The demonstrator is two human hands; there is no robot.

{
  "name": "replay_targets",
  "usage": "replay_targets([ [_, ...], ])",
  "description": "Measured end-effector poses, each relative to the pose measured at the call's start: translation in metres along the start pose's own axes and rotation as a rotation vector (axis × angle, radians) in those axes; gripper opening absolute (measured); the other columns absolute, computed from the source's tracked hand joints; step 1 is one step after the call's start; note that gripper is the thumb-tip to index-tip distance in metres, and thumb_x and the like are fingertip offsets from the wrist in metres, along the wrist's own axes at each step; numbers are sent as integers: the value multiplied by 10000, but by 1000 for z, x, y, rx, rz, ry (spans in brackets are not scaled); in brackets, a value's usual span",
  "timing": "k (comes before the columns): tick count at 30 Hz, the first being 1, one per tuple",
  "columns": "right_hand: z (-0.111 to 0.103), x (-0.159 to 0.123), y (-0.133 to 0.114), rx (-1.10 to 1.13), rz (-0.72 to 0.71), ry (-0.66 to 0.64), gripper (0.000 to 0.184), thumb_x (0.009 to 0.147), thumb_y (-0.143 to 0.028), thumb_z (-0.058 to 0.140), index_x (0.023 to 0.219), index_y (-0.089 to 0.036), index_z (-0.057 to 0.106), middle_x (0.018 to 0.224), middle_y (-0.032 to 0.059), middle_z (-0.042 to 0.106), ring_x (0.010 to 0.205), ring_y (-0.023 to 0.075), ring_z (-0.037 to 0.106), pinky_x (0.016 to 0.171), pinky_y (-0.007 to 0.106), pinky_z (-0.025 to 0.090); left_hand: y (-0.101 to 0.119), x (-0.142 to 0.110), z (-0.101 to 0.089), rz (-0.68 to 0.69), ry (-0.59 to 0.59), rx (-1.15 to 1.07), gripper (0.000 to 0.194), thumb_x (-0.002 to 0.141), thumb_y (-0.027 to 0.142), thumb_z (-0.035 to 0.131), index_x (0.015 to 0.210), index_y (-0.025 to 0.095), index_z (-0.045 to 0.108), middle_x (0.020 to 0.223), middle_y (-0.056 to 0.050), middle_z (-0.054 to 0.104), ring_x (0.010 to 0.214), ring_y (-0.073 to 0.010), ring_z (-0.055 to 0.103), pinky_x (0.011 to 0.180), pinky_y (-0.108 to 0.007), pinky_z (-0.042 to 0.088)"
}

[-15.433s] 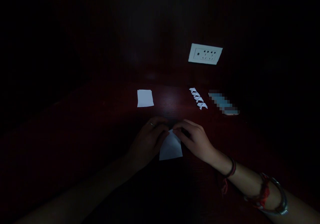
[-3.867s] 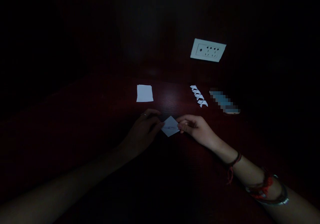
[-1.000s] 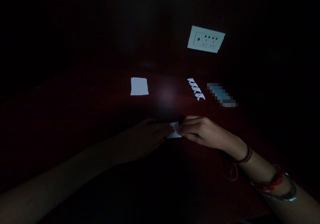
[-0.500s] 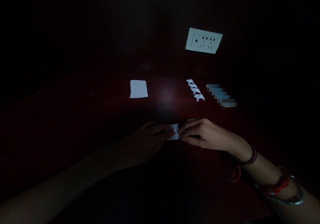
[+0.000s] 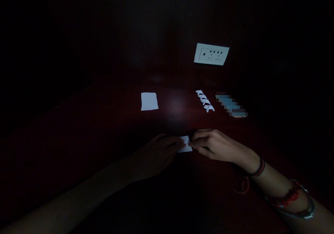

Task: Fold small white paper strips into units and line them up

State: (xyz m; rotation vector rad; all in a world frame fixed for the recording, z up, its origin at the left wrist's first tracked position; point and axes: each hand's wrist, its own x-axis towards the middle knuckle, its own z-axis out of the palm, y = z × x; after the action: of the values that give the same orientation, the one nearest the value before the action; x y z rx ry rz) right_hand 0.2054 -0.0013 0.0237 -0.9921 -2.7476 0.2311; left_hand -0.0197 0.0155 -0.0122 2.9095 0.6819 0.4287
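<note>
A small piece of white folded paper (image 5: 185,148) lies on the dark reddish table between my hands. My left hand (image 5: 161,150), with a ring on one finger, presses its fingertips onto the left part of the paper. At the right edge, the bent fingers of my right hand (image 5: 211,144) pinch the paper; their tips are partly hidden. Farther back lies a stack of square white paper (image 5: 149,101). A row of several small folded paper pieces (image 5: 205,101) is to the right of that stack.
A blurred-out phone (image 5: 231,106) lies to the right of the folded row. On the dark wall behind is a white power socket (image 5: 211,54). Bracelets (image 5: 292,195) and a red cord hang at my right wrist and forearm. Much of the scene is very dark.
The whole view has shifted, so the table things appear lower. My right fingers have drawn back slightly toward the paper's right edge, uncovering more of it; my left hand stays on it.
</note>
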Motion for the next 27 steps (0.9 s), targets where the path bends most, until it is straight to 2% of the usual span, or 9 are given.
replay_targets([
  [5,-2,-5,5,-61,1,1,180,781,-134,447,790,-160,625,768,28,567,695,116,521,691,252,395,0,-1,-2,12,28,4,387,826,111,387,1192,237,404,1227,-14,420,1109,-167,380,955,-354,270],
  [11,-2,-4,6,-19,28,133,195,801,-176,436,854,-149,622,809,42,567,731,124,522,701,256,406,2,-1,-3,11,83,51,362,819,134,417,1167,232,433,1182,-29,459,1047,-184,435,881,-347,338],
  [16,1,0,1,3,6,81,226,812,-276,463,951,-163,600,863,44,559,780,134,523,724,265,418,8,0,-7,-26,80,43,356,815,146,426,1169,182,418,1167,-58,468,1026,-198,442,857,-347,360],
  [21,5,2,1,-29,18,57,235,816,-310,462,946,-172,602,875,47,558,803,137,525,730,267,419,13,1,-12,-25,56,38,295,810,147,421,1097,186,477,1102,-63,486,997,-216,445,852,-379,373],
  [27,7,5,2,-85,-55,77,271,832,-345,423,896,-165,615,836,48,564,796,137,516,744,278,399,10,-2,-10,7,101,-71,365,816,123,408,1172,207,406,1227,-44,398,1113,-189,371,925,-349,342],
])
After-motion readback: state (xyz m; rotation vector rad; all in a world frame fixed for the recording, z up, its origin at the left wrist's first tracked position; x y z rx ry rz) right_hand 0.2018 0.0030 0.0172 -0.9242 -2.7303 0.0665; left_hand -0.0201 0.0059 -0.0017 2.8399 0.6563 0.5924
